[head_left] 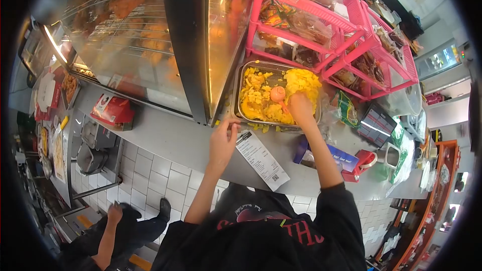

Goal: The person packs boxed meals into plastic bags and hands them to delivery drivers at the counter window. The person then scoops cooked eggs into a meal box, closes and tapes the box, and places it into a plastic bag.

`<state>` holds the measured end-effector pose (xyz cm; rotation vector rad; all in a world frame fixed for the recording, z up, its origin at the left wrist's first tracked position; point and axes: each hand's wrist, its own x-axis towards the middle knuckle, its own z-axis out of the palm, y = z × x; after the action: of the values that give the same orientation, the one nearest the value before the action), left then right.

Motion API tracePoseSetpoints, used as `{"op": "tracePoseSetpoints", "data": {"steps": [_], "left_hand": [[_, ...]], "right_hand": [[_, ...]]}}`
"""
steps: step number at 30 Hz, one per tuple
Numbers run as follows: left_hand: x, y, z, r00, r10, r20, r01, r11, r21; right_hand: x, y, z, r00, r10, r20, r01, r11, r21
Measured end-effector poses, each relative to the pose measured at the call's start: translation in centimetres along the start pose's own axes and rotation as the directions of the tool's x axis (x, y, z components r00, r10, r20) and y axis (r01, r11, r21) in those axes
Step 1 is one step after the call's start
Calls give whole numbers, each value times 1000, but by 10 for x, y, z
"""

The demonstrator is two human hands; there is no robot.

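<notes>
A metal tray [236, 101] holds yellow, crumbly food [258, 101], and a pink-orange scoop [277, 94] lies in it. My right hand [300, 106] reaches down into the food at the tray's right side, beside the scoop; its fingertips are hidden, so what it grips cannot be made out. Near the tray's front left corner is my left hand [224, 136], its fingers apart with nothing visible in them. A printed receipt [262, 160] lies on the counter just right of that hand.
Pink plastic racks [346, 45] with packets stand behind the tray. A glass display case [130, 40] rises at the left, a red box [113, 112] below it. A blue box [329, 156] and red tape dispenser [362, 164] lie right. Another person's hand [115, 213] shows lower left.
</notes>
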<state>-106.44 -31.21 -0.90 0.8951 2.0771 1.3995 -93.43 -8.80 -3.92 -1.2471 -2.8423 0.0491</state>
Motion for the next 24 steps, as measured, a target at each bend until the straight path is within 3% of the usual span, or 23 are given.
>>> {"op": "tracePoseSetpoints", "data": {"steps": [3,9,13,16,19,21,22,24], "left_hand": [[-11,-13,-6,998,-32,45,31,999,15],[-26,-35,-23,991,-104,79,102,994,36],[-26,-40,-29,991,-101,85,97,994,50],[-23,-39,-30,987,-131,90,125,990,67],[-16,-41,-25,992,-92,90,90,995,32],[-11,-47,-16,995,-39,87,41,999,-21],[-7,-49,-11,995,-37,88,40,999,-25],[1,-52,1,986,-80,144,96,989,-109]], "right_hand": [[16,-1,25,998,-44,49,48,995,-82],[21,-3,42,992,15,127,-7,998,-61],[21,-6,28,983,6,183,2,999,-45],[21,-13,7,987,30,157,-6,988,-153],[26,-6,0,993,-71,97,88,978,-187],[31,6,9,955,-292,-54,247,882,-402],[32,14,11,955,-291,-54,245,881,-405],[29,13,-17,973,-187,136,219,936,-274]]}}
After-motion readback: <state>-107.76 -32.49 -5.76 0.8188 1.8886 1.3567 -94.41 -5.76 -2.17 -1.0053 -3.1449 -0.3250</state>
